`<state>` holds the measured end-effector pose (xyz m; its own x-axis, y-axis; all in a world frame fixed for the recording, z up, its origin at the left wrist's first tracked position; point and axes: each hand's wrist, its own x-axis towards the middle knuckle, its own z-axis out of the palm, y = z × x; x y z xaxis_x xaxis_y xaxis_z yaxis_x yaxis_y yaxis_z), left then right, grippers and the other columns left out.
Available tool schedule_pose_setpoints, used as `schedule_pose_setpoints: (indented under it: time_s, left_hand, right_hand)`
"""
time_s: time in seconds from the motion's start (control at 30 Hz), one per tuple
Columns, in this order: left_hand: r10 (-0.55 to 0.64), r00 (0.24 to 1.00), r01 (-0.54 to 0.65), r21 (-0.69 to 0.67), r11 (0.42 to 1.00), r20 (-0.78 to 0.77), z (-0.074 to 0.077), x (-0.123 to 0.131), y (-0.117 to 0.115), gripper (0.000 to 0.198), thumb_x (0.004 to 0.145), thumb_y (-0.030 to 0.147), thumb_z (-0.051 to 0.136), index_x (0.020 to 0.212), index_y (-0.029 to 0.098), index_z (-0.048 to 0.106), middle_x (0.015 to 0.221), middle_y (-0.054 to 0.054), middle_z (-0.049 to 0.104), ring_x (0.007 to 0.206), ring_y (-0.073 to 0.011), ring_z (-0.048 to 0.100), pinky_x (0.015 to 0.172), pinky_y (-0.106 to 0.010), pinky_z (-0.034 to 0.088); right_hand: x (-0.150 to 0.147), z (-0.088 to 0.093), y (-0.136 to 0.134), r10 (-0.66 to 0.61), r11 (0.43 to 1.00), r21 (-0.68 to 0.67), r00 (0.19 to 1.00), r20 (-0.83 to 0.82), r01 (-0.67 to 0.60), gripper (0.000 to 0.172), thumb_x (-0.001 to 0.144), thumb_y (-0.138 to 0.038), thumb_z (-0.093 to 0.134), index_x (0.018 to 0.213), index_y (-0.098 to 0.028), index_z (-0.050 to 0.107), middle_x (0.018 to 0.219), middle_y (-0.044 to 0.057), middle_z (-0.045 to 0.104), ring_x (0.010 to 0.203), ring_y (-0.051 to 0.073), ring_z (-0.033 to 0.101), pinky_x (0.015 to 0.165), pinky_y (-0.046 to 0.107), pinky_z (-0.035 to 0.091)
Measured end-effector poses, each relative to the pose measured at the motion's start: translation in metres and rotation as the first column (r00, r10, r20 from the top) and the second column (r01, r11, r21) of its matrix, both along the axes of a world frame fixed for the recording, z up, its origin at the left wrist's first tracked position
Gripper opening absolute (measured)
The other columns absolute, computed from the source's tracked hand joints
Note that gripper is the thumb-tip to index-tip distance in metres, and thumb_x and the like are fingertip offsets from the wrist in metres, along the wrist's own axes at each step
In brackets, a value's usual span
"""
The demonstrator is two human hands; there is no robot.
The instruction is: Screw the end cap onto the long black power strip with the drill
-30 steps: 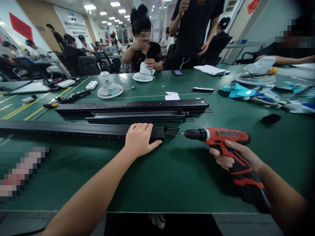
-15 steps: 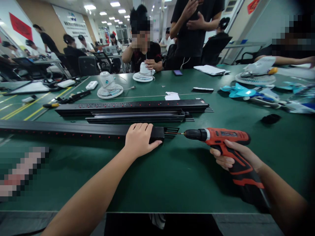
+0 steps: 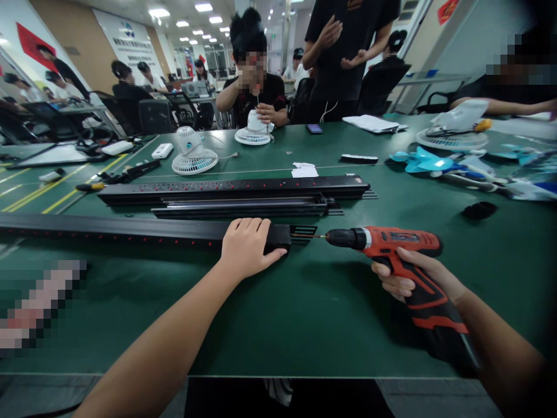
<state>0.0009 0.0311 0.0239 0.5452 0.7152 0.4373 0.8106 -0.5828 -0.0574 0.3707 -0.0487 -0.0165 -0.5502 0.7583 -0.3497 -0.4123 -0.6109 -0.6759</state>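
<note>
My left hand [image 3: 247, 247] is wrapped over the right end of a long black power strip [image 3: 143, 229], fingers across its top and thumb along the near side. Small red dots run along the strip's near face. A slotted bracket [image 3: 308, 229] juts from its right end. In my right hand [image 3: 418, 276] is a red and black cordless drill [image 3: 402, 239], held by the grip and pointing left. Its long thin bit [image 3: 311, 235] reaches past the bracket to the strip's end face. The exact contact of the tip is too small to make out.
Behind lie another black power strip [image 3: 243, 187] and a black channel piece [image 3: 243, 207]. White fans [image 3: 194, 159] stand farther back; a co-worker [image 3: 255, 87] handles one. Blue and white parts [image 3: 435, 162] and a black item [image 3: 478, 210] lie right. A blurred-out object [image 3: 43, 302] is at left.
My hands, the strip and the drill look almost unchanged; the drill's lower end has shifted very slightly. In the background, a standing person's hands have moved lower and apart.
</note>
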Motion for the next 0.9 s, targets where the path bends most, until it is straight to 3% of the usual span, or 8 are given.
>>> schedule_pose_setpoints:
  time_s: [0.9]
  left_hand:
    - [0.007, 1.0, -0.007, -0.001, 1.0, -0.012, 0.0005, -0.0001, -0.0003, 0.058, 0.086, 0.065, 0.053, 0.117, 0.016, 0.059, 0.107, -0.012, 0.068, 0.102, -0.0308, 0.061, 0.093, -0.045, 0.041]
  right_hand:
    - [-0.0012, -0.0016, -0.0012, -0.019, 1.0, 0.016, 0.999, -0.027, 0.019, 0.041, 0.089, -0.051, 0.057, 0.085, -0.013, 0.069, 0.053, -0.003, 0.04, 0.047, 0.011, 0.038, 0.049, 0.022, 0.047]
